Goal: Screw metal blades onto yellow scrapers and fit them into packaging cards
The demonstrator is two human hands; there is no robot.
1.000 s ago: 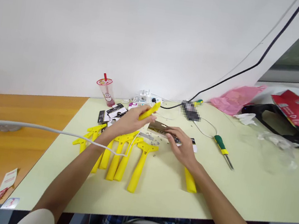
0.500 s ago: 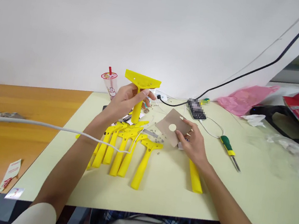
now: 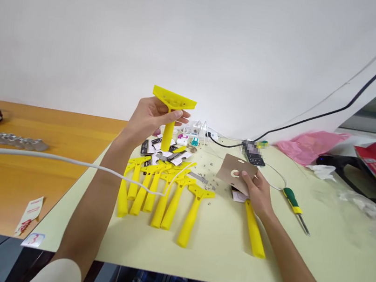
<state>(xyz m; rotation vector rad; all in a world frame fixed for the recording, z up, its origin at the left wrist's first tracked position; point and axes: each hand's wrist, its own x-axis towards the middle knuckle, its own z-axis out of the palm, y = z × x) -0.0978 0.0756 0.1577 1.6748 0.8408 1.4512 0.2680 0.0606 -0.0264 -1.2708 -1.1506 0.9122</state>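
Observation:
My left hand (image 3: 149, 115) is raised above the table, its fingers closed around the neck of a yellow plastic scraper (image 3: 174, 98). This scraper stands upright, its wide head on top and its handle pointing down. On the right, my right hand (image 3: 257, 187) pinches a brown cardboard card (image 3: 229, 168) with a round hole in it and a slot near its top edge. Below that hand lies another yellow scraper handle (image 3: 255, 231), its upper end hidden. Several more yellow scrapers (image 3: 172, 204) lie side by side between my arms.
Black-and-white packets (image 3: 158, 143), a thin metal strip (image 3: 198, 178) and scattered small metal parts (image 3: 208, 174) lie behind the scrapers. A green-yellow screwdriver (image 3: 294, 201) lies at right, near clear plastic (image 3: 368, 210). A white cable (image 3: 75, 162) crosses in front of my left arm.
The camera view has shifted, so the table sits lower. My right hand has tilted the card, bringing its thumb over the hole. My left hand still holds the scraper upright; the cup is no longer visible.

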